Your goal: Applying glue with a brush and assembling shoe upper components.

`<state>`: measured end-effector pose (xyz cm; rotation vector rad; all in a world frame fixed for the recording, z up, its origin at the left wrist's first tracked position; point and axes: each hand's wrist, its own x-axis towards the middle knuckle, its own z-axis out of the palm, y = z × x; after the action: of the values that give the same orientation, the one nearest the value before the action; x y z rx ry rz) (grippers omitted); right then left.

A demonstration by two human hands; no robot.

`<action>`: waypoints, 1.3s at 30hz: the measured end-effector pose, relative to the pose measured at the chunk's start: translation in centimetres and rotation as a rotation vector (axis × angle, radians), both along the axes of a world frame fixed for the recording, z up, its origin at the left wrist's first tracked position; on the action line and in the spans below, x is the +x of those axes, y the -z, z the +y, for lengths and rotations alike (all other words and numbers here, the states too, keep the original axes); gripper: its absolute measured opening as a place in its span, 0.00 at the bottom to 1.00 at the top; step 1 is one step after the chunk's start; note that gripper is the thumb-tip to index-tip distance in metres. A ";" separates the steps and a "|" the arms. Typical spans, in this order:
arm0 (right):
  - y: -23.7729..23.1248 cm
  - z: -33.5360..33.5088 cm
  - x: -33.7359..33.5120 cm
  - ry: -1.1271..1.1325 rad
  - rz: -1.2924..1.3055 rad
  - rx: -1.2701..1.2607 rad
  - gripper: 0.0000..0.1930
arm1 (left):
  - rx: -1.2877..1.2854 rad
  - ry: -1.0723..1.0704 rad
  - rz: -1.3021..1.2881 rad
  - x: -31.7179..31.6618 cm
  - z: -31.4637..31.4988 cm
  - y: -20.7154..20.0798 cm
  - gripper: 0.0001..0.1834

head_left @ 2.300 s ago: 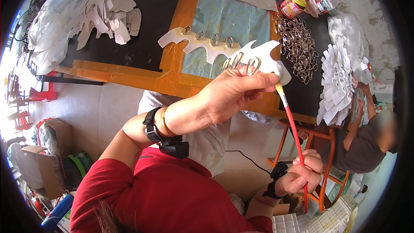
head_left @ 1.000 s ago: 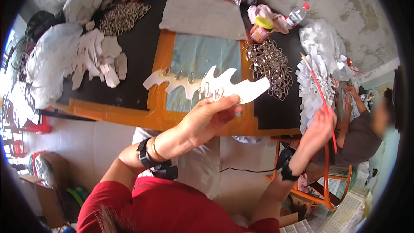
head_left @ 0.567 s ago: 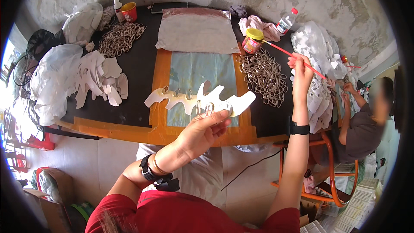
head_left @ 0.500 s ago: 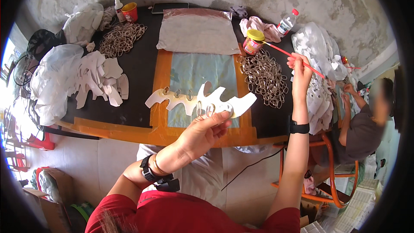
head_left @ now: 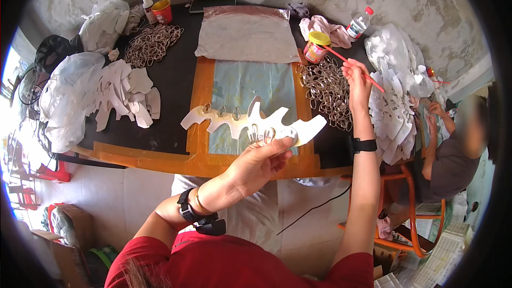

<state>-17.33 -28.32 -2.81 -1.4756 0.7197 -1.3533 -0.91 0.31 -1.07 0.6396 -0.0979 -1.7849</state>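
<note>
My left hand (head_left: 256, 165) pinches the right part of a white strip with a jagged cut edge (head_left: 308, 129) between thumb and fingers. Several metal oval rings stand along this strip, held over the table's middle. Closed round a thin red stick (head_left: 374, 82), my right hand (head_left: 358, 85) is raised at the right. The stick's far end reaches the yellow rim of a small red printed cup (head_left: 313, 53); whether it goes inside I cannot tell. Just left of that hand lies a pile of metal oval rings (head_left: 326, 88).
Blue-green sheeting (head_left: 250, 82) taped in orange covers the table's middle, below a silvery sheet (head_left: 245, 34). White cut pieces lie at the left (head_left: 120, 90) and right (head_left: 392, 117). More rings (head_left: 152, 45) and a bottle (head_left: 359, 23) stand far back. Another person (head_left: 456, 154) sits at right.
My right hand has moved left with the red stick, whose far end stays by the cup's rim. My left hand still holds the strip, slightly farther right in view.
</note>
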 end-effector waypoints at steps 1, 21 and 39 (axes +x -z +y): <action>0.1 0.2 0.0 -0.001 0.001 0.005 0.12 | 0.008 0.000 -0.002 -0.1 0.0 -0.1 0.10; -3.4 24.5 2.8 -0.052 0.120 0.323 0.05 | -0.129 -0.158 -0.024 -1.8 -1.2 0.7 0.02; -0.8 25.0 3.6 0.083 -0.065 0.372 0.07 | -0.264 -0.412 -0.217 -3.3 -0.8 1.7 0.10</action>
<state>-13.77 -3.28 -2.01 -1.1128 0.9429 -1.2426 -4.17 -0.50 -2.82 0.6093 -0.3213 -1.2766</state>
